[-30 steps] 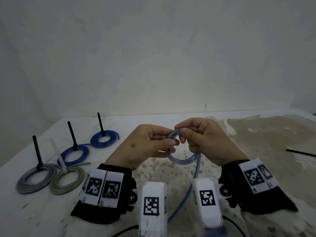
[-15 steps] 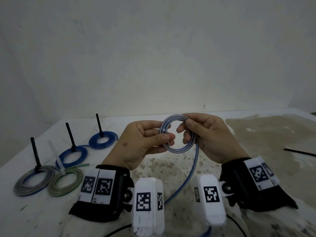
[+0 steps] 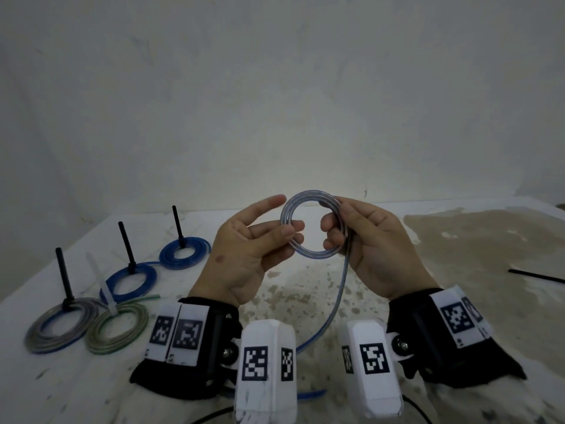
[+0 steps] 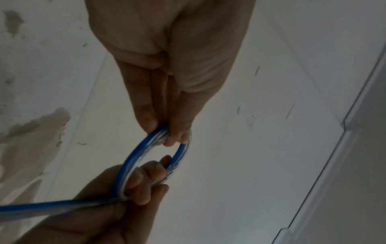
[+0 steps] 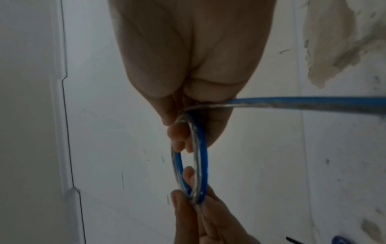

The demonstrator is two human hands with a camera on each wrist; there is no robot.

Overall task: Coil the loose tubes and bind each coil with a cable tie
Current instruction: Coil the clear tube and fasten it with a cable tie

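A clear tube with a blue stripe is wound into a small coil (image 3: 301, 198) held upright above the table. My left hand (image 3: 292, 235) pinches the coil's left side between thumb and fingers, index finger stretched out above it. My right hand (image 3: 336, 228) grips the right side, fingers curled through the ring. The tube's loose tail (image 3: 336, 298) hangs from the right hand down to the table. The left wrist view shows the left hand (image 4: 169, 133) pinching the coil (image 4: 133, 155). The right wrist view shows the right hand (image 5: 183, 132) on the coil (image 5: 203, 165).
On the table (image 3: 458, 255) at left lie two blue coils (image 3: 183, 255), a grey coil (image 3: 58, 328) and a green coil (image 3: 119, 327), with black ties (image 3: 64, 276) and a white tie (image 3: 104, 289) standing up. A loose black cable tie (image 3: 535, 276) lies far right.
Both hands have lifted the coil and turned it to face me as an open ring. My left index finger has straightened off it.
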